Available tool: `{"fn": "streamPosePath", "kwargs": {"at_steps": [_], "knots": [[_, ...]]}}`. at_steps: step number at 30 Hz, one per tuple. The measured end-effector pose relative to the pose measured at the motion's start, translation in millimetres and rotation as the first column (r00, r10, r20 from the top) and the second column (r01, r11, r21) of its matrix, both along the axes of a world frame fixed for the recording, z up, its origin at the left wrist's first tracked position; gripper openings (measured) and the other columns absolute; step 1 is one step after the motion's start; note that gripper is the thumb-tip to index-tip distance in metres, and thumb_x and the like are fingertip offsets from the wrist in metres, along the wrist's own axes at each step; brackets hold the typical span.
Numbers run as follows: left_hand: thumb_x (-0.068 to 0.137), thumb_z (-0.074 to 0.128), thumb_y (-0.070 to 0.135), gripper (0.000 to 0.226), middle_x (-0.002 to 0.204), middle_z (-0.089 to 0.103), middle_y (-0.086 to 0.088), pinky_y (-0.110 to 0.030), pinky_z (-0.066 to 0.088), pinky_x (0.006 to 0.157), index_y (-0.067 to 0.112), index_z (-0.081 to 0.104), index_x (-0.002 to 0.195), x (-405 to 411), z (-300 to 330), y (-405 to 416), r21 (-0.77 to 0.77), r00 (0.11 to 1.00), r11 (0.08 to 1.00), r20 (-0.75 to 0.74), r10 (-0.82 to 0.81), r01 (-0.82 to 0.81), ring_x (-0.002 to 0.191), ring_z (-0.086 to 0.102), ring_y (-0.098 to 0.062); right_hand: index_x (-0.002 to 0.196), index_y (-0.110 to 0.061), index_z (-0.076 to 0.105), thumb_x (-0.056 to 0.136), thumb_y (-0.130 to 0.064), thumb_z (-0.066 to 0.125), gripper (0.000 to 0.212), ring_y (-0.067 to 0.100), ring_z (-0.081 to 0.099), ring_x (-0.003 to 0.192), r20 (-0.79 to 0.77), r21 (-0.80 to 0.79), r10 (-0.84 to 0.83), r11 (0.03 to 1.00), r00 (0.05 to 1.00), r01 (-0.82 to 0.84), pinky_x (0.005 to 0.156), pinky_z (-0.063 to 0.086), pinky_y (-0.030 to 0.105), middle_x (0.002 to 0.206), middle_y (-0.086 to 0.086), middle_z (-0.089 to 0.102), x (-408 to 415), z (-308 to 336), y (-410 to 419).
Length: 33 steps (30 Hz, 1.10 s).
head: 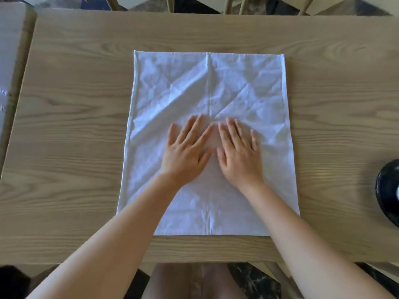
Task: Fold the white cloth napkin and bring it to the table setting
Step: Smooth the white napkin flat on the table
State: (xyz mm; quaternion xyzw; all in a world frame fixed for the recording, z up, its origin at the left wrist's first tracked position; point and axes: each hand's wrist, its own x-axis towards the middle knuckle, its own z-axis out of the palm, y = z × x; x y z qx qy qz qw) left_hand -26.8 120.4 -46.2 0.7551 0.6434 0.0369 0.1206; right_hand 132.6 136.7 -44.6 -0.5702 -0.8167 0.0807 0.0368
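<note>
Both hands, left hand (185,152) and right hand (238,153), lie spread flat at the middle of the white cloth napkin (208,91), opened creased on the wooden table (75,104). Judging by this, 0 folds made; folding and carrying remain.

Bare wooden table (323,87) lying open to the left, right and far side of the white napkin (207,87), both hands resting flat on its middle, a dark round object (387,190) sitting at the right edge, chair backs (233,5) standing beyond the far edge.
</note>
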Motion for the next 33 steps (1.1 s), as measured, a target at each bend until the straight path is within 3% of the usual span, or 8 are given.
{"fn": "streamPosePath", "kwargs": {"at_steps": [5,10,14,16,23,28,33], "knots": [[0.085,0.034,0.051,0.070,0.157,0.013,-0.013,-0.042,0.007,0.115,0.023,0.020,0.148,-65.6,-1.3,15.0,0.023,0.983,0.984,-0.041,0.178,-0.177,0.144,0.011,-0.025,0.143,-0.001,0.028,0.090,-0.034,0.024,0.063,0.029,0.024,0.141,0.036,-0.006,-0.132,0.991,0.991,0.133,0.114,0.017,0.042,0.151,0.018,0.028,62.1,-3.3,29.5],[0.094,0.037,0.046,0.072,0.158,0.007,-0.011,-0.047,-0.006,0.116,0.008,0.011,0.149,-83.3,3.9,36.8,0.063,0.912,0.913,-0.050,0.406,-0.403,0.145,0.003,-0.018,0.143,0.001,0.025,0.090,-0.032,0.032,0.063,0.030,0.021,0.141,0.000,0.007,-0.274,0.962,0.962,0.274,0.114,0.014,0.047,0.152,0.019,0.024,53.3,5.3,50.3],[0.095,0.031,0.036,0.059,0.157,0.013,-0.008,-0.051,-0.002,0.114,0.017,0.017,0.148,-41.4,11.6,77.4,0.185,0.996,0.979,-0.011,0.091,-0.088,0.145,0.010,-0.020,0.145,-0.008,0.026,0.094,-0.028,0.035,0.055,0.025,0.019,0.143,-0.038,0.081,0.015,0.997,0.999,-0.012,0.114,0.013,0.048,0.154,0.011,0.023,-14.2,9.3,81.3],[0.096,0.032,0.032,0.055,0.157,0.016,-0.005,-0.052,0.000,0.114,0.019,0.020,0.148,-22.4,8.0,97.1,0.164,1.000,0.986,0.003,0.007,-0.008,0.144,0.012,-0.018,0.146,-0.010,0.023,0.094,-0.027,0.034,0.055,0.021,0.013,0.144,-0.016,0.024,0.055,0.998,0.998,-0.054,0.114,0.009,0.046,0.156,0.008,0.018,-38.7,5.9,101.1],[0.092,0.034,0.043,0.058,0.158,0.012,-0.001,-0.051,0.003,0.115,0.032,0.018,0.147,-58.7,-9.4,146.8,0.070,0.999,0.997,-0.038,0.020,-0.017,0.145,0.007,-0.017,0.146,-0.022,0.022,0.095,-0.032,0.034,0.053,0.022,0.014,0.144,0.011,-0.012,0.083,0.996,0.996,-0.083,0.115,0.009,0.046,0.156,0.006,0.019,-16.2,-5.9,158.8],[0.092,0.032,0.050,0.063,0.159,0.006,-0.006,-0.040,0.003,0.117,0.030,0.014,0.148,-112.0,-7.9,154.4,0.078,0.991,0.990,-0.040,0.124,-0.121,0.145,0.002,-0.018,0.148,-0.014,0.016,0.090,-0.037,0.020,0.062,0.022,0.010,0.144,0.080,-0.019,-0.061,0.998,0.995,0.063,0.116,0.007,0.042,0.157,0.008,0.014,46.5,-3.6,190.6],[0.088,0.025,0.055,0.070,0.159,0.003,-0.005,-0.040,0.003,0.117,0.025,0.011,0.149,-145.8,-3.8,143.9,0.074,0.963,0.963,-0.052,0.264,-0.260,0.145,0.000,-0.016,0.148,-0.010,0.008,0.090,-0.037,0.018,0.065,0.018,0.003,0.145,0.082,-0.037,-0.082,0.996,0.993,0.085,0.116,0.001,0.044,0.158,0.006,0.007,69.6,-3.6,198.7]]}}
